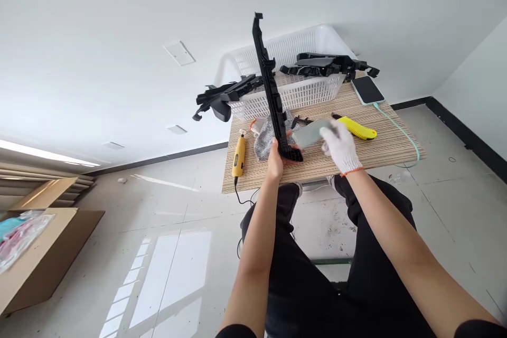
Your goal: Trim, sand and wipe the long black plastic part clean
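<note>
My bare left hand (276, 160) is closed round the lower end of a long black plastic trim piece (271, 87), which stands up from the table at a slight tilt. My right hand (339, 143), in a white knit glove with an orange cuff, pinches the right end of a flat grey-green sheet (311, 133). Sheet and glove are somewhat blurred, and the sheet's left end comes close to the trim piece; I cannot tell if they touch. Behind the trim lies a grey cloth (264, 142). A yellow utility knife (359, 128) is just beyond my gloved hand.
A white plastic basket (293, 96) at the table's back holds several black trim parts (325, 65) that overhang its rim. On the wooden table (317, 166) lie a yellow corded rotary tool (238, 157), a black caliper (301, 121) and a cabled phone (367, 90). A cardboard box (59, 259) stands left.
</note>
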The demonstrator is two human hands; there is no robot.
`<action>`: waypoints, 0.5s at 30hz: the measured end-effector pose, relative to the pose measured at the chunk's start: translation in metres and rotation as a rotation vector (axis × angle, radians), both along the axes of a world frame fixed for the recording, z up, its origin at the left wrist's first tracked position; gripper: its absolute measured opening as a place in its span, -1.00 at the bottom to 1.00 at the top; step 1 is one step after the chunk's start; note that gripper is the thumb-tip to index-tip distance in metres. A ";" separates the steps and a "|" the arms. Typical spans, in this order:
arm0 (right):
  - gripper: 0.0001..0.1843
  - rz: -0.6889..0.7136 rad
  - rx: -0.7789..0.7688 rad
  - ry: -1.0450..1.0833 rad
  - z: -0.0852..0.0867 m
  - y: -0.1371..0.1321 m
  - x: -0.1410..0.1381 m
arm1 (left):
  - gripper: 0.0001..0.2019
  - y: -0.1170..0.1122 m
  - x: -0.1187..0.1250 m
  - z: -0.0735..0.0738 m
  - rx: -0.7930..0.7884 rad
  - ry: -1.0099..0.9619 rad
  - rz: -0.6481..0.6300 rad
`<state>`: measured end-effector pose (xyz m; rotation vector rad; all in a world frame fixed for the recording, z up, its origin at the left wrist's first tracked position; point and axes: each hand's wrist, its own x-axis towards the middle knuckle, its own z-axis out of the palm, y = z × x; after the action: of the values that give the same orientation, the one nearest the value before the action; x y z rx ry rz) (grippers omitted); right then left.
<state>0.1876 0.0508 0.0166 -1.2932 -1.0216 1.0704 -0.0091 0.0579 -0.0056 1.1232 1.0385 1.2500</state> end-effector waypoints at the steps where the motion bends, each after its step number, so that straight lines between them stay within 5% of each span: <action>1: -0.51 -0.182 0.045 0.063 -0.001 0.003 0.002 | -0.33 -0.001 0.000 0.001 -0.009 -0.002 -0.009; 3: -0.52 -0.445 0.091 0.160 -0.003 0.009 0.005 | -0.32 -0.002 0.000 0.003 -0.036 -0.022 -0.033; 5: -0.52 -0.529 0.064 0.211 -0.006 0.014 0.009 | -0.34 -0.004 0.000 0.005 -0.058 -0.049 -0.059; 12: -0.14 -0.279 0.095 0.257 -0.019 0.022 0.011 | -0.39 -0.008 0.001 0.008 -0.067 -0.070 -0.060; 15: -0.34 -0.274 0.119 0.242 -0.021 0.023 0.011 | -0.44 -0.007 0.001 0.008 -0.071 -0.104 -0.062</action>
<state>0.1984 0.0740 -0.0043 -1.1377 -0.6930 0.9151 -0.0085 0.0507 0.0026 1.0178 0.9554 1.2003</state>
